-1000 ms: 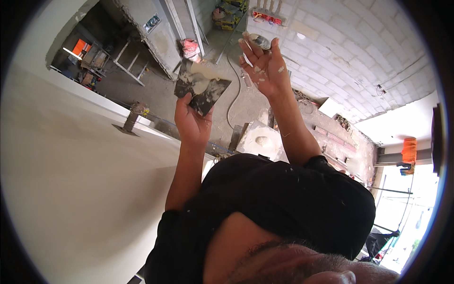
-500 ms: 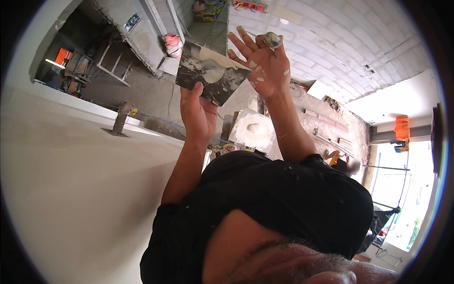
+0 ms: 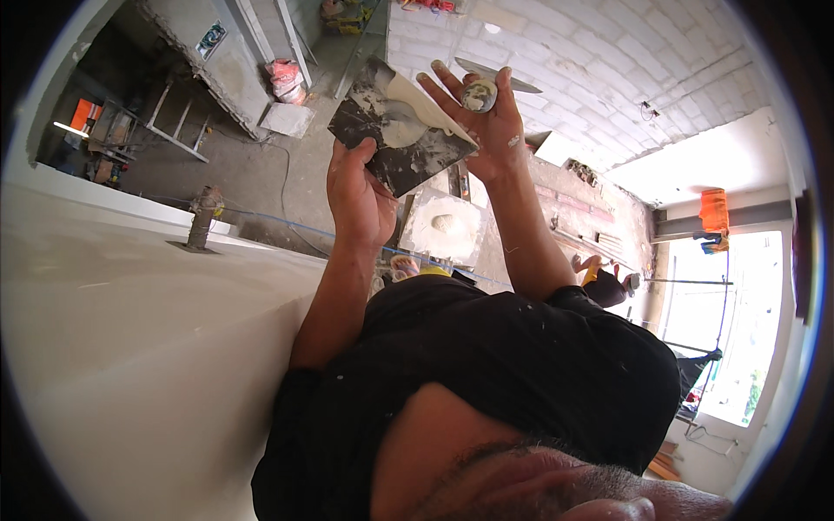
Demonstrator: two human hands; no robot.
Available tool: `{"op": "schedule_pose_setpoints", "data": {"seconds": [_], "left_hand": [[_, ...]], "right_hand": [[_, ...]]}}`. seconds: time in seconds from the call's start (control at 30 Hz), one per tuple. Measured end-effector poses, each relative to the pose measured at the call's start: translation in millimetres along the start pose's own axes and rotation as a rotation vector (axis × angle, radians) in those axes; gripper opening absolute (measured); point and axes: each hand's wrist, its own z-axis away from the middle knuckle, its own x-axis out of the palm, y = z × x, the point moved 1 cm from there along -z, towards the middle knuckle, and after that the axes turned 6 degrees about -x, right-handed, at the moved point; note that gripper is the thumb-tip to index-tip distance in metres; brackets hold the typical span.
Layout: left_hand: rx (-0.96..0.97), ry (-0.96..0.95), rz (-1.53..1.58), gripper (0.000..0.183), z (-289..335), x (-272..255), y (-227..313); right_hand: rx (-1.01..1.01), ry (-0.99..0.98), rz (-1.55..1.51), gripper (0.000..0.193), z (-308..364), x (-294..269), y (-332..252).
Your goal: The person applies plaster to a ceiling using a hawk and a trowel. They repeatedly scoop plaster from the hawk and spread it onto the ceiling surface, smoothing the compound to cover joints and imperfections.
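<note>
My left hand (image 3: 354, 191) grips a dark square mortar board (image 3: 408, 165) by its near edge, thumb on top. A heap of cream-white plaster (image 3: 404, 108) lies smeared across the board's far half. Just right of the board is my right hand (image 3: 497, 139), palm turned up and spotted with plaster. It holds a plastering trowel whose round, caked handle end (image 3: 478, 94) points toward me. The thin blade (image 3: 512, 80) shows edge-on behind the fingers. The fingertips nearest the board are partly spread, and its right corner overlaps my palm.
A smooth pale wall top (image 3: 130, 286) runs along my left, with a plaster-caked stub (image 3: 206, 217) standing on it. Below lies a white-crusted square board (image 3: 443, 227) with a mound. A blue line (image 3: 287, 221) crosses there. Farther right, a person (image 3: 605, 285) appears near a bright window (image 3: 725, 321).
The trowel in my right hand has turned, so its blade now shows behind the fingers. My right hand has dropped slightly and come closer to the mortar board. The whole view has shifted somewhat.
</note>
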Motion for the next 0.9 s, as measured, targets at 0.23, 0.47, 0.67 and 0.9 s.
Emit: {"op": "schedule_pose_setpoints", "data": {"seconds": [0.23,0.47,0.67,0.9], "left_hand": [[-0.040,-0.003,-0.134,0.043,5,0,2],[-0.192,-0.062,-0.331,0.040,12,-7,-2],[-0.263,-0.201,0.084,0.026,-17,-52,17],[-0.126,-0.244,0.136,0.025,-18,-43,31]], "right_hand": [[-0.010,0.118,0.161,0.069,19,-20,0],[-0.109,0.307,0.330,0.061,47,-61,-5],[-0.281,0.522,0.463,0.063,127,-106,-28],[-0.179,0.745,0.417,0.053,219,-157,-31]]}}
